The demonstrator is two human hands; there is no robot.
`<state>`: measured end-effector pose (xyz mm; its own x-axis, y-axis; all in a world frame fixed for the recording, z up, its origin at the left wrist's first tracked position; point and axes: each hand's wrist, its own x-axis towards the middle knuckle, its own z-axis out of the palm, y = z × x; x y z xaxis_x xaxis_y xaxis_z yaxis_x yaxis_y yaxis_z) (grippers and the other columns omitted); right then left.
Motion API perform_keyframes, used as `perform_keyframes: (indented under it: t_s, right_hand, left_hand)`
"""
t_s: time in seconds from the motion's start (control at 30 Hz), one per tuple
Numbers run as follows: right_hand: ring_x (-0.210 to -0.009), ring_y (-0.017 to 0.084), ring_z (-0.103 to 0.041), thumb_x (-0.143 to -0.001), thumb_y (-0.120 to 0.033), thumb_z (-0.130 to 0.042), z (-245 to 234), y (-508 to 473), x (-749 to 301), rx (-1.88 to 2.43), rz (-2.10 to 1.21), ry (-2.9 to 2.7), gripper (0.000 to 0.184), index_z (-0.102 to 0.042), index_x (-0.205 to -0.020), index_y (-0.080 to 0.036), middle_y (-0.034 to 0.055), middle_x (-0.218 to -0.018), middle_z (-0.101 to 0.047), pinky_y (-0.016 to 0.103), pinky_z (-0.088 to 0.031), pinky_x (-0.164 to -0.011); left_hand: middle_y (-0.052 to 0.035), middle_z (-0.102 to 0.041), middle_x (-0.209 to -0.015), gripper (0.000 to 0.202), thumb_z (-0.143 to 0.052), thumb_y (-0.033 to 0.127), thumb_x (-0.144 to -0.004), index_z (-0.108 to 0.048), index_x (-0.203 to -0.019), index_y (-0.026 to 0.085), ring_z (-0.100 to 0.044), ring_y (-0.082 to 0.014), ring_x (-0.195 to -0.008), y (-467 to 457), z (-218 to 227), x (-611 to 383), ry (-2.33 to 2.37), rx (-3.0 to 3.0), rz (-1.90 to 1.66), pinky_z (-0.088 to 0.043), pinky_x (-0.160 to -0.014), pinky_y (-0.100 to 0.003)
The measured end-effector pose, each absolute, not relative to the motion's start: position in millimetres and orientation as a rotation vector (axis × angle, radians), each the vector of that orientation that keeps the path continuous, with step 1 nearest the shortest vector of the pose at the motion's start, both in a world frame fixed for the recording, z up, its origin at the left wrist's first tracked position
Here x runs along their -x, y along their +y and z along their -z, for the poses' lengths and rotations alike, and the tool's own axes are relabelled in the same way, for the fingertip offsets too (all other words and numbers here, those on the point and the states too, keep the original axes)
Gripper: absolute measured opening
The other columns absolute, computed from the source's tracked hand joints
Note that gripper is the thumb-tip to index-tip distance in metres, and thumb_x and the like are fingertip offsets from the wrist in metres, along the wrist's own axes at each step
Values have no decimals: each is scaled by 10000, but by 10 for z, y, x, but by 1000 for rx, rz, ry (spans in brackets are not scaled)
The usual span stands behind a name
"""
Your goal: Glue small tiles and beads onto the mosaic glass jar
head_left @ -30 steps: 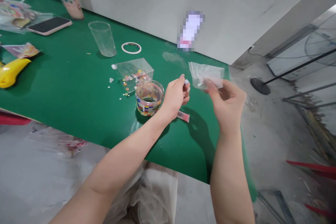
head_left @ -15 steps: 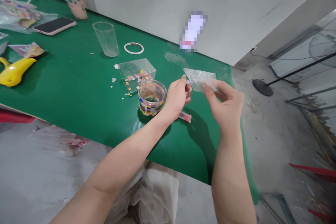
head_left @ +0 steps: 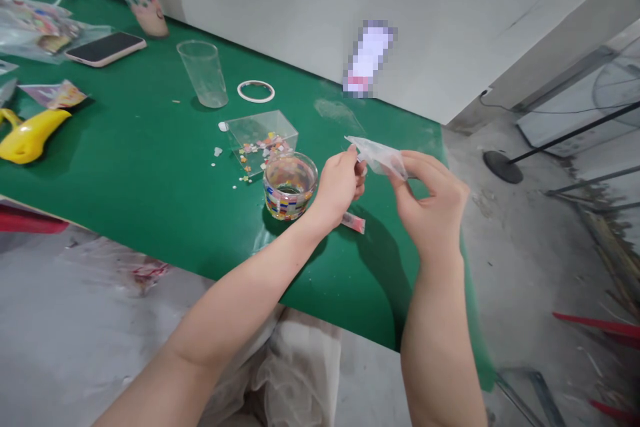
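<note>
In the head view, the right hand [head_left: 431, 200], right of centre, pinches a small clear plastic bag [head_left: 383, 159] between thumb and fingers. The bag lies at the centre-right of the frame, its left corner reaching the fingertips of the left hand [head_left: 338, 181]. That hand is curled closed near the middle, a small pale piece [head_left: 361, 158] pinched at its fingertips, mostly hidden. Just left of its wrist, a glass bowl [head_left: 286, 203] covered in coloured tiles stands on the green bench [head_left: 165, 153]. Behind the bowl, a clear box [head_left: 265, 125] holds small colourful pieces [head_left: 260, 149], with a few more scattered at its left. A small tube [head_left: 354, 222] with a red end lies partly behind the left wrist. Toward the upper left stand a clear cup [head_left: 205, 77] and, beside it, a white ring [head_left: 241, 92]; a phone [head_left: 106, 49] lies farther left, above a yellow tool [head_left: 33, 139] near the left edge.
</note>
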<state>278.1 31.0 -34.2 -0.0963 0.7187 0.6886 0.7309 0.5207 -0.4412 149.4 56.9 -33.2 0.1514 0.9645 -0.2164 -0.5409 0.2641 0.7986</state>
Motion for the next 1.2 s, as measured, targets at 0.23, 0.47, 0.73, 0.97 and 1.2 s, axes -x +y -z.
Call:
perform_keyframes:
  t_s: [0.23, 0.47, 0.73, 0.97, 1.2]
  right_hand:
    - [-902, 235, -696, -871, -239, -588, 412, 392, -2845, 1349, 42, -1744, 145, -714, -943, -238, 61, -989, -746, 402, -573, -781]
    - [-645, 184, -672, -760, -534, -672, 654, 617, -3110, 1559, -576, -1429, 367, -710, -753, -169, 39, -681, -706, 312, -578, -558]
    - [-449, 171, -583, -661, -585, -705, 919, 695, -3291, 1739, -696, -1576, 411, -657, -593, -183, 27, -522, -638, 304, -490, -433]
    - [-870, 315, -604, -623, -619, -732, 779, 618, -3294, 1800, -264, -1527, 638, -655, -1058, -159, 86, -811, -643, 615, -432, -864]
    - [-1239, 280, -532, -624, -487, -809, 477, 274, -2447, 1242, -816, -1820, 847, -433, -1353, -276, 107, -1301, -594, 503, -440, -1005]
  left_hand:
    - [92, -233, -419, 486, -342, 248, -999, -370, -522, 162, -209, -16, -318, 533, 289, -1481, 749, -620, -1181, -147, -366, -132]
    - [85, -242, -420, 518, -409, 335, -988, -368, -503, 159, -212, -19, -333, 471, 204, -1454, 603, -650, -1107, -160, -363, -130]
    - [80, -228, -447, 452, -464, 365, -952, -447, -547, 165, -210, -48, -383, -46, -83, -1313, 364, -737, -1053, -197, -403, -178]
    - [76, -233, -470, 431, -445, 448, -963, -505, -630, 181, -188, -71, -408, -463, -106, -1020, 299, -786, -1060, -196, -418, -229]
    - [69, -260, -469, 438, -470, 513, -930, -496, -633, 193, -222, -81, -399, -656, -57, -840, 366, -762, -1115, -180, -412, -247]
